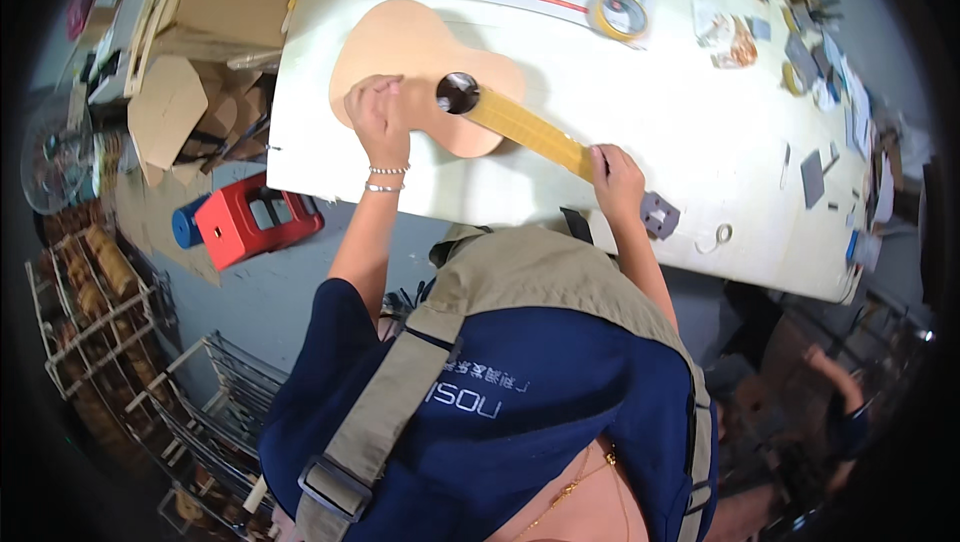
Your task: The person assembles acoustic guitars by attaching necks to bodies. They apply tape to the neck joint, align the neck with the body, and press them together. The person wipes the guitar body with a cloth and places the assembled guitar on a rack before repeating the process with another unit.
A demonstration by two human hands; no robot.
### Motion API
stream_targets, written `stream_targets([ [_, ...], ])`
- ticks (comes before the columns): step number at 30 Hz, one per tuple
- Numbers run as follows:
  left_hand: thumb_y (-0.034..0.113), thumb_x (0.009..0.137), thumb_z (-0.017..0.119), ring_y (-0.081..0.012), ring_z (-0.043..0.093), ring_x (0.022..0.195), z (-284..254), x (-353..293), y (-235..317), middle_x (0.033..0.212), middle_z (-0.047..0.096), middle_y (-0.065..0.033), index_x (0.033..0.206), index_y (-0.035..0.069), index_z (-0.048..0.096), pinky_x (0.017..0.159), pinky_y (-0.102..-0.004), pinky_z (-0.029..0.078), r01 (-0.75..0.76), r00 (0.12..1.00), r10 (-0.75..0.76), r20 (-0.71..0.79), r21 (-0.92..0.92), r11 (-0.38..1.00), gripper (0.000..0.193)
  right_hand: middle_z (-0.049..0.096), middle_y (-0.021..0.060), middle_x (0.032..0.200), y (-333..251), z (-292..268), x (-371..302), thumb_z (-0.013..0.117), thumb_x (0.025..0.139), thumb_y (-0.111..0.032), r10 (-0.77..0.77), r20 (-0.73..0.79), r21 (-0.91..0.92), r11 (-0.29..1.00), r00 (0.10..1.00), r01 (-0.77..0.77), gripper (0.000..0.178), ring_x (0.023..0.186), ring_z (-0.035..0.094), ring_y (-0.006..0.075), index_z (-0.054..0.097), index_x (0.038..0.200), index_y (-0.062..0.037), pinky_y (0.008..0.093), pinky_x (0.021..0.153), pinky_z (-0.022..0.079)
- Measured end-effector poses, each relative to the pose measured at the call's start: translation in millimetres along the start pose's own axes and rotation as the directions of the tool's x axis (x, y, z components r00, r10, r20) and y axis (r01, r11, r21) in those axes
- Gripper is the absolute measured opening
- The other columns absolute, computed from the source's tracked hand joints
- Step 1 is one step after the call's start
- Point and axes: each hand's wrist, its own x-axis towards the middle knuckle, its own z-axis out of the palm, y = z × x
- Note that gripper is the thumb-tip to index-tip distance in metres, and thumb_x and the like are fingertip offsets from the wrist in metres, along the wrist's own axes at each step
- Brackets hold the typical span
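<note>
Wooden guitar-shaped body [415, 57] lies flat on the white table [640, 112]; left hand [378, 107] presses it, fingers curled, right hand [617, 180] clamps the yellow-taped neck [525, 129].

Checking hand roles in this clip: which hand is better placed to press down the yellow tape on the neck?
The right hand: it rests on the yellow tape along the neck, while the left hand steadies the ukulele body.

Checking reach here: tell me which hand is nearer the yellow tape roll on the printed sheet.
Right. The right hand rests on the neck below the tape roll; the left hand lies farther off on the ukulele body.
</note>
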Motion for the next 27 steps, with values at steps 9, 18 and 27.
stream_targets([
  [9,0.005,0.081,0.058,-0.0285,0.050,0.104,-24.0,-38.5,-17.5,0.098,0.054,-0.0085,0.087,0.003,0.062,0.090,-0.0394,0.039,-0.019,0.996,0.016,0.087,0.028,0.999,0.007,0.062,0.0123,0.075,0.6,1.9,-1.0,0.055,0.086,-0.011,0.013,0.068,-0.094,0.996,0.998,-0.007,0.012,0.067,0.059,0.0288,0.061,0.081,-0.0018,0.0347,0.062,0.047],
  [18,0.027,0.066,0.073,-0.0332,0.014,0.137,27.3,7.7,25.4,0.144,0.031,-0.0120,0.062,0.013,0.067,0.100,-0.0634,0.000,-0.126,0.936,-0.028,0.351,0.408,0.904,0.016,0.061,0.0122,0.072,-2.7,3.9,3.1,0.055,0.084,-0.010,-0.012,0.071,-0.160,0.987,0.997,0.024,0.013,0.066,0.058,0.0292,0.061,0.076,-0.0020,0.0360,0.061,0.046],
  [27,0.021,0.067,0.068,-0.0343,0.008,0.138,62.9,-5.7,18.3,0.146,0.027,-0.0109,0.063,0.015,0.069,0.099,-0.0679,-0.006,-0.056,0.940,-0.090,0.329,0.410,0.910,0.007,0.061,0.0111,0.071,0.1,4.7,3.5,0.057,0.084,-0.013,-0.030,0.036,-0.086,0.996,0.999,0.033,0.013,0.064,0.058,0.0287,0.061,0.076,-0.0038,0.0360,0.059,0.046],
])
